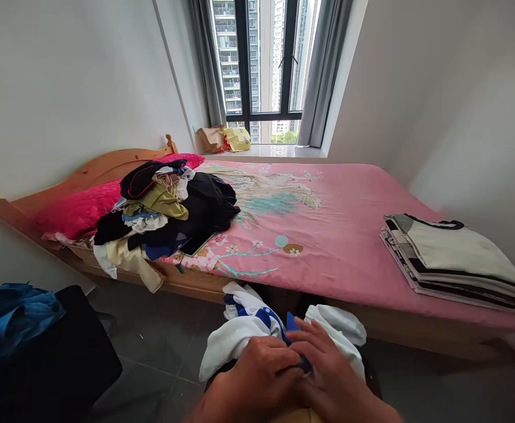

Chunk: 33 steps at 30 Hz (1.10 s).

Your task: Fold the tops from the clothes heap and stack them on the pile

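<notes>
A white garment with blue parts [237,335] lies bunched low in the middle, below the bed's near edge. My left hand [264,373] has its fingers curled at the garment's dark blue middle. My right hand [323,364] meets it there, its bent fingers over the blue part and slightly blurred. The two hands touch or nearly touch, and they hide the cloth between them. More white cloth [339,329] spreads out past my right hand. Something yellowish shows under my wrists at the bottom edge.
A heap of mixed clothes [208,202] lies on the pink bed sheet [350,235], with a phone [198,242] at its edge. Folded shirts [455,252] are stacked at right. Blue cloth [14,317] rests on a black surface [67,346]. Bags [236,140] stand on the sill.
</notes>
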Available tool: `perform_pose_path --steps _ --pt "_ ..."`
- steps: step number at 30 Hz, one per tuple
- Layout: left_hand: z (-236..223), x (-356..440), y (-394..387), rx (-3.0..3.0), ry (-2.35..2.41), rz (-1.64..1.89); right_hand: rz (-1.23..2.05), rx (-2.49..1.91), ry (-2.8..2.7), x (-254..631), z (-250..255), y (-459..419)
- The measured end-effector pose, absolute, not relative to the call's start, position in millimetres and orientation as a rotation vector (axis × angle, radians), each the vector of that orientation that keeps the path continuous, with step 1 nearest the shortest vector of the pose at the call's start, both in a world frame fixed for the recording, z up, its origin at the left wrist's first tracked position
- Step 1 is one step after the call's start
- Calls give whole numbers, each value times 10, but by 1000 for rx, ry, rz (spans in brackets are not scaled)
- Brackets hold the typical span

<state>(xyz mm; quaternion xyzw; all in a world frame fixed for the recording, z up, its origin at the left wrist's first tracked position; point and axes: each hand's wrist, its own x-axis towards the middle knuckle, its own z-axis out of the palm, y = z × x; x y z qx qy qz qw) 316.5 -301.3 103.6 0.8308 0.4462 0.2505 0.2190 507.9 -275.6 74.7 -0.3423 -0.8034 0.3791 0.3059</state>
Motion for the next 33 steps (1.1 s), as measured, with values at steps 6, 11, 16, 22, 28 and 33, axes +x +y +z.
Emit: perform_pose_path --steps 6,11,16,22,28,33 --pt "1081 2826 -2868 1573 1489 1242 1574 -1130 -1305 4907 981 -2530" --pt "833 2651 -2987 1402 1453 918 1824 -1039 -619 4969 1225 -2448" --pt "597 2754 -2969 1453 1552 1026 2066 -833 -714 5070 1214 -2617" --pt "794 2862 -2873 1576 1406 887 2182 -733 -726 5136 1151 -2725" --pt "907 2873 -2673 1444 971 837 2371 -507 -788 5117 1180 -2695" --pt "616 2758 -2542 1418 1265 923 2302 -483 -646 5272 1125 -2650"
